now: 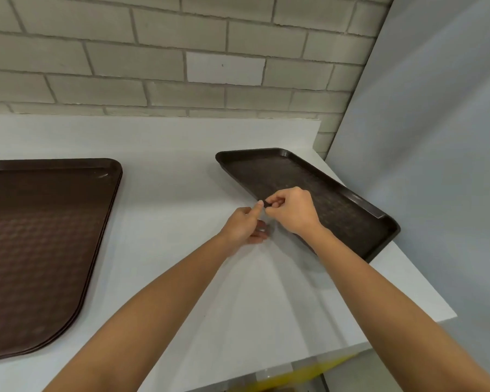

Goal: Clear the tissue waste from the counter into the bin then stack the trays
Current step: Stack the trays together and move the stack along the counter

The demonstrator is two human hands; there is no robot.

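A single dark brown tray (337, 199) lies slanted near the right end of the white counter (167, 193). My right hand (292, 210) pinches the tray's left rim with thumb and fingers. My left hand (246, 224) is right beside it, thumb touching the same rim and the other fingers curled toward the counter; whether it grips the rim I cannot tell. A stack of brown trays (40, 241) rests at the left, partly out of view. No tissue shows on the counter.
A grey brick wall (181, 58) runs behind the counter. A pale panel (436, 137) rises at the right. Something yellow (303, 374) shows below the counter's front edge.
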